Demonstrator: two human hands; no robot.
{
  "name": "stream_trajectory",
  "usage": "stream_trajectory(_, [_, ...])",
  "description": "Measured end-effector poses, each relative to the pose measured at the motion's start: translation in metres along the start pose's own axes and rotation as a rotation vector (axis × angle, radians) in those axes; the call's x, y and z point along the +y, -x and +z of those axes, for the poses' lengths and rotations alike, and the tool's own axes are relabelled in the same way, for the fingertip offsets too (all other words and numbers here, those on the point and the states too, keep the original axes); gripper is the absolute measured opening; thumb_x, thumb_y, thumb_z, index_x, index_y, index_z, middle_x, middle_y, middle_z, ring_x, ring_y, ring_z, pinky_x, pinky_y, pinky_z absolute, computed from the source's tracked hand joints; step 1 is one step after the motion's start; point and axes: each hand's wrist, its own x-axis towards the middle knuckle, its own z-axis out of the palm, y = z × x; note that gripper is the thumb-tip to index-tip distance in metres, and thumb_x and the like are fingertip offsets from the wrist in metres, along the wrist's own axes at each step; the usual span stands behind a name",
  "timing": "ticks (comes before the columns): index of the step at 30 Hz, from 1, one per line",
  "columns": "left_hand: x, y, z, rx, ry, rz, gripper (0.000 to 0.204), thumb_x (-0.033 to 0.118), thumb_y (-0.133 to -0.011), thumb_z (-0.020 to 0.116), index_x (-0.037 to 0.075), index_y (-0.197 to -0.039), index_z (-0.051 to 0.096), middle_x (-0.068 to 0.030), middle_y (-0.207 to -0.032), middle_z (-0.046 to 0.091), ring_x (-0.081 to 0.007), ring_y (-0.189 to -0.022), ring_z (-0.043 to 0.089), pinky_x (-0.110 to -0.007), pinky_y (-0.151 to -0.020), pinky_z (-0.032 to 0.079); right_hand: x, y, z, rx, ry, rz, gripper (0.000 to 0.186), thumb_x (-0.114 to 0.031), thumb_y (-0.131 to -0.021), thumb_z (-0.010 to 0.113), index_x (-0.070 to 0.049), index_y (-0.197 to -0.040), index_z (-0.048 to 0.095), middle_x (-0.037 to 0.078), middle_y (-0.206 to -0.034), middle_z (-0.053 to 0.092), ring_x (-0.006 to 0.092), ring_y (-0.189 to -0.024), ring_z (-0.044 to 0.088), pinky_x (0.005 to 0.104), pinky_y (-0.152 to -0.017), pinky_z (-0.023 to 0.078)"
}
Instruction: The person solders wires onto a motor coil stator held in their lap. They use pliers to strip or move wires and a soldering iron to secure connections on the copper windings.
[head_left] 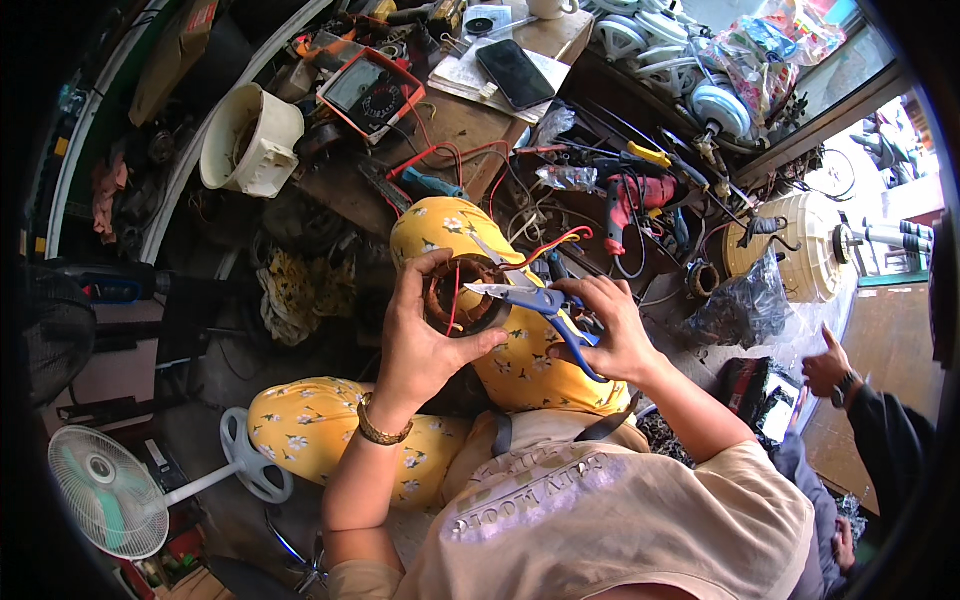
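Coil ring: my landmark (440,300), upright enough that I see into its opening, with the yellow trouser leg (525,370) behind it.
Left hand: I have its fingers (408,290) and thumb pinching the ring's wall; the left hand (425,335) could let it twist if that pinch loosens.
Right hand: the right hand (610,320), right of the ring, grasps the scissors (545,299) by their blue handles, blades parted.
Red wire: the strand (457,292) crosses the ring's opening, near one blade tip; I can't tell whether they touch. A careless squeeze might sever it wrongly or nick the windings.
Red-yellow lead: the lead (555,242), above right of the ring, could snag on the other blade.
Trouser leg: a slip may cut cloth or skin.
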Motion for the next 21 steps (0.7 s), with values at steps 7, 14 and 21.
stream_trajectory(7, [0.004, -0.003, 0.003, 0.002, -0.146, 0.058, 0.080, 0.018, -0.057, 0.092, 0.001, -0.123, 0.049, -0.0140, -0.114, 0.059, -0.0262, -0.107, 0.060, -0.037, -0.094, 0.047, 0.001, -0.009, -0.002, 0.111, 0.165, -0.098, 0.066, -0.041, -0.063, 0.080, -0.017, -0.122, 0.062, 0.005, -0.086, 0.054, 0.0249, -0.083, 0.052, 0.0381, -0.076, 0.034])
stream_trajectory(14, [0.007, -0.006, 0.004, -0.007, -0.246, 0.113, 0.080, 0.021, -0.056, 0.092, 0.002, -0.122, 0.050, -0.0141, -0.115, 0.059, -0.0300, -0.107, 0.060, -0.039, -0.094, 0.047, 0.001, -0.013, -0.005, 0.146, 0.201, -0.128, 0.064, -0.040, -0.062, 0.080, -0.019, -0.121, 0.064, 0.004, -0.085, 0.054, 0.0239, -0.082, 0.052, 0.0391, -0.073, 0.033])
stream_trajectory(21, [0.010, -0.005, 0.005, -0.018, -0.296, 0.113, 0.083, 0.023, -0.054, 0.093, 0.002, -0.123, 0.050, -0.0143, -0.115, 0.058, -0.0307, -0.107, 0.059, -0.040, -0.093, 0.047, 0.009, -0.008, 0.000, 0.166, 0.164, -0.138, 0.062, -0.039, -0.060, 0.082, -0.017, -0.115, 0.066, 0.004, -0.082, 0.054, 0.0235, -0.076, 0.054, 0.0400, -0.071, 0.035])
